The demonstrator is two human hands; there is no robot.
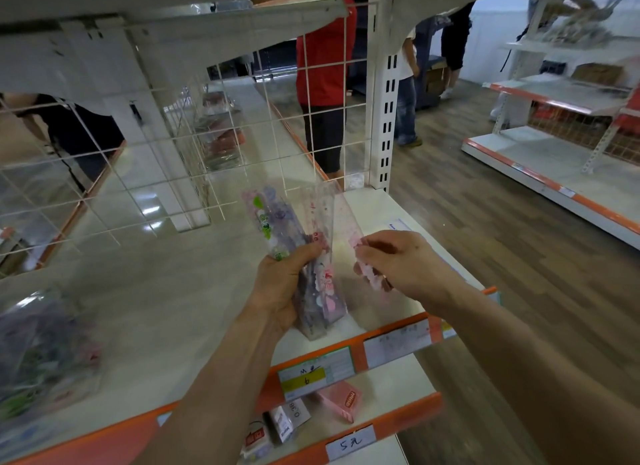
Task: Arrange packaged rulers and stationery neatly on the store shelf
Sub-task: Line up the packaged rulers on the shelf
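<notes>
Nearest me, on the lower shelf, lie a pink cardboard box (341, 400) and a few small packets, blurred. Above them runs the orange front rail (356, 355), with paper price labels (311, 378) slotted into it.

My left grip (284, 284) is curled round a bundle of packaged rulers (323, 291): flat, narrow strips in glossy clear wrap, printed with purple, pink and green figures. Its near end sits down at the shelf (173, 291) just behind the rail. Its long axis leans up, away from me and to the left.

My right grip (398, 264) pinches the near end of a single ruler (346, 219) between thumb and fingertips. It is see-through, pink-tinted plastic, and it points away and a little left, just beside the bundle and roughly parallel to it.

The shelf is smooth, cream and shiny. A crinkled clear bag (41, 354) of stock lies at its left. Behind it stands a white wire grid (138, 174), and beyond that a person in a red top (325, 66).
</notes>
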